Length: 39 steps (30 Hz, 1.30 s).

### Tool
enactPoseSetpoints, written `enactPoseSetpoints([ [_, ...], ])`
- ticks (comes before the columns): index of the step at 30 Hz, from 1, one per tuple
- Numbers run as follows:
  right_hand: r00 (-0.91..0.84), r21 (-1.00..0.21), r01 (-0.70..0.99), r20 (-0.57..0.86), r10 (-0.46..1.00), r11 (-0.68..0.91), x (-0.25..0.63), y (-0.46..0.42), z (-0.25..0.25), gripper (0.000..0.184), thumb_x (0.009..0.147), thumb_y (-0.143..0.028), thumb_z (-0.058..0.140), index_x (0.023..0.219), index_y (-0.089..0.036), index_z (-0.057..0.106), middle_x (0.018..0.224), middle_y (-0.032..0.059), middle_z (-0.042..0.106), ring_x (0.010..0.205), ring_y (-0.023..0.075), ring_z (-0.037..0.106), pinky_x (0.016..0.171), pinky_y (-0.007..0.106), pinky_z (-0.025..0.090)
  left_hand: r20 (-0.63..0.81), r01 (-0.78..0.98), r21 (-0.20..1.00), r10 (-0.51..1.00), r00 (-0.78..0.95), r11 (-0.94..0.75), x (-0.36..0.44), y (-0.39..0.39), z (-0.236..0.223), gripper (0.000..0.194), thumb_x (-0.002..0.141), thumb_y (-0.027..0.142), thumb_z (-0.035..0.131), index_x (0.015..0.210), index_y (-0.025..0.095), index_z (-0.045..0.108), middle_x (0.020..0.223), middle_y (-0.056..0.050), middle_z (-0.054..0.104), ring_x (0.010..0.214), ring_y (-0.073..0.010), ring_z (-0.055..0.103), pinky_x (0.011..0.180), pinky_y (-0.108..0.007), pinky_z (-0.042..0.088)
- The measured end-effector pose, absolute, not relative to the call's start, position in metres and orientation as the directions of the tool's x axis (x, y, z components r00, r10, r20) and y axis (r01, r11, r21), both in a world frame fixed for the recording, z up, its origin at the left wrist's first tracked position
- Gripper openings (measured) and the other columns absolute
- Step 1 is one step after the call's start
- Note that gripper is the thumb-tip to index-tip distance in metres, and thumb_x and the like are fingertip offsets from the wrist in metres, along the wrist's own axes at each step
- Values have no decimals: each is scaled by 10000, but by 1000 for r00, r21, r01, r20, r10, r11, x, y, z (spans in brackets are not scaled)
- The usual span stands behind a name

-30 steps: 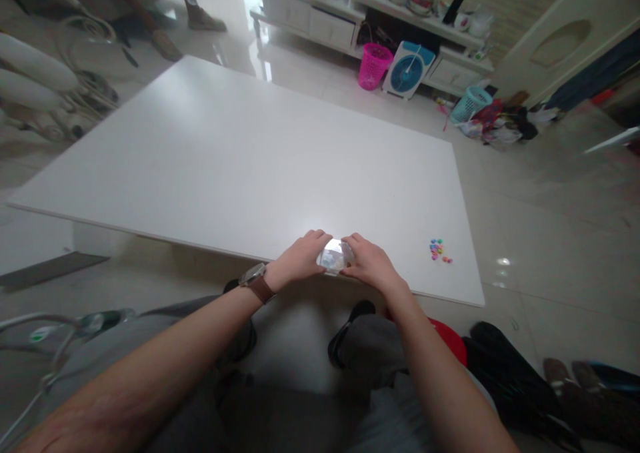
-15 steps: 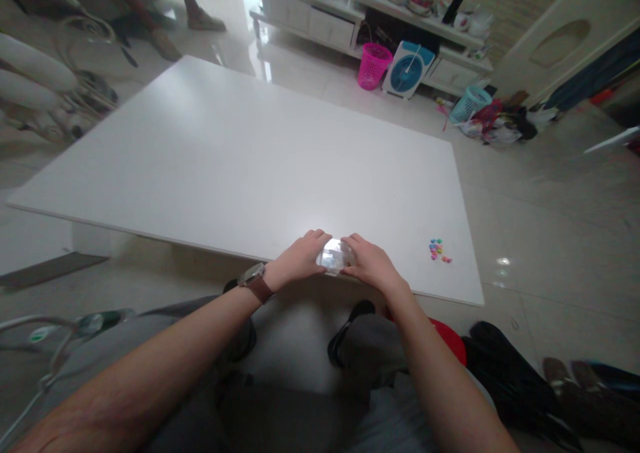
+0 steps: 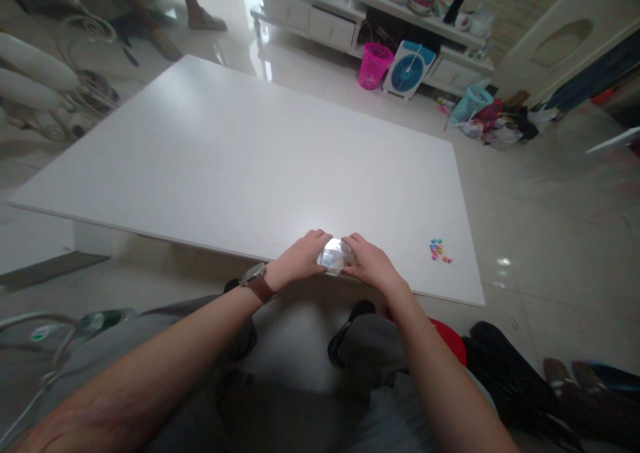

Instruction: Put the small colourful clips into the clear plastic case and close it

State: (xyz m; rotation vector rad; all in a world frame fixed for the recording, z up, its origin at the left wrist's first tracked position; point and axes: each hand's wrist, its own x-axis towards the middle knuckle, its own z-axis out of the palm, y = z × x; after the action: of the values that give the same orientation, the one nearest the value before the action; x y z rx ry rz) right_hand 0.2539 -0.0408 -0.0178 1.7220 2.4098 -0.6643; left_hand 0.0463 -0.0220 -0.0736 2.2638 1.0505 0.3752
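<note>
Between my two hands is a small clear plastic box, shiny with reflections, at the near edge of the white table. My left hand, with a brown-strapped watch on its wrist, grips the box's left side, thumb near and fingers far. On the opposite side my right hand holds it the same way. What the box contains, if anything, cannot be made out through the glare. A little group of small colourful pieces lies on the table to the right of my right hand.
Beyond the table stand a pink basket, a blue and white fan and a white cabinet. A light blue basket sits beside bags on the floor. Another person's legs show at upper left.
Both hands stay around the clear box in nearly the same place. Only the reflections on the box look different.
</note>
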Motion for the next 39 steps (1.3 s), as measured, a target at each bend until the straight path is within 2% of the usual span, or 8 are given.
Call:
enactPoseSetpoints([
  [5, -358, -290, 919, -320, 877, 269, 254, -40, -19, 601, 766, -284, 815, 1301, -217, 551, 1297, 93, 548, 1079, 243, 623, 789, 311, 492, -12, 600, 630, 767, 642, -493, 47, -22, -74, 517, 740, 218, 760, 1195, 203, 514, 1195, -107, 566, 1129, -286, 525, 952, -418, 479],
  [22, -348, -291, 922, -332, 877, 256, 255, -41, -20, 567, 790, -265, 797, 1294, -220, 542, 1255, 88, 595, 1063, 253, 643, 806, 321, 484, -1, 594, 630, 764, 645, -500, 48, -23, -70, 505, 736, 175, 721, 1187, 215, 497, 1171, -100, 572, 1112, -285, 526, 938, -424, 485],
  [31, -367, -418, 883, -328, 871, 215, 257, -39, -29, 553, 757, -151, 793, 1253, -180, 550, 1240, 96, 569, 1127, 229, 608, 912, 309, 480, -3, 597, 625, 763, 646, -503, 48, -23, -71, 550, 743, 194, 731, 1236, 198, 487, 1199, -108, 569, 1127, -281, 519, 954, -420, 481],
  [39, -362, -435, 877, -322, 875, 203, 258, -39, -32, 546, 732, -151, 816, 1212, -186, 557, 1220, 83, 561, 1117, 222, 602, 918, 313, 472, -3, 601, 625, 768, 640, -499, 48, -23, -71, 559, 737, 191, 735, 1243, 207, 499, 1210, -106, 573, 1131, -281, 522, 966, -427, 478],
])
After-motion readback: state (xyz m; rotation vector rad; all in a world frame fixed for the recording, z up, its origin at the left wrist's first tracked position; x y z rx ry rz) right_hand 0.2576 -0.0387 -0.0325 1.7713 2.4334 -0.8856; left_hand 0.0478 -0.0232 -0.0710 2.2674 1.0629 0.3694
